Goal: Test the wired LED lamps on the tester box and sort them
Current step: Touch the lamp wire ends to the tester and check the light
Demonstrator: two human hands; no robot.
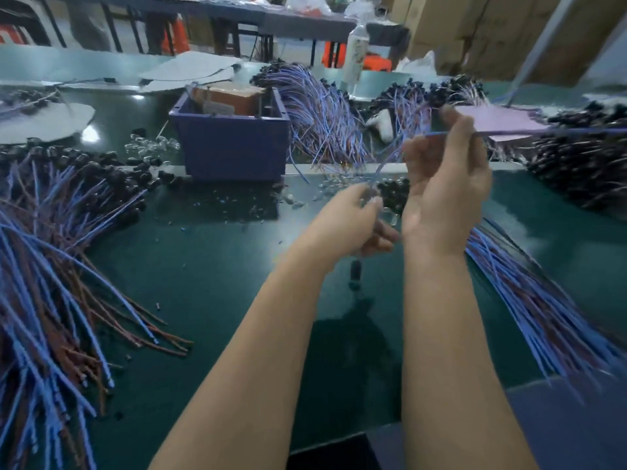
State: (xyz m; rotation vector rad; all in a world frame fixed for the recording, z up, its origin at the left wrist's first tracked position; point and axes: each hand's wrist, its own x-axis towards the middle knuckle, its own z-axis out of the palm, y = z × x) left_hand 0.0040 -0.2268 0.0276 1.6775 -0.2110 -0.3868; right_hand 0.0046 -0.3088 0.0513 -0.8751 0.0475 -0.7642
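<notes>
Forearms (441, 334) up, my left grip (353, 218) and right grip (444, 184) clamped one thin blue wire (559, 131); the dark lamp heap (576, 171) beside them might snag it.

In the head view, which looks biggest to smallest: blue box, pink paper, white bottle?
1. blue tester box
2. pink paper
3. white bottle, though it stands farther back, so its true size is unsure.
</notes>
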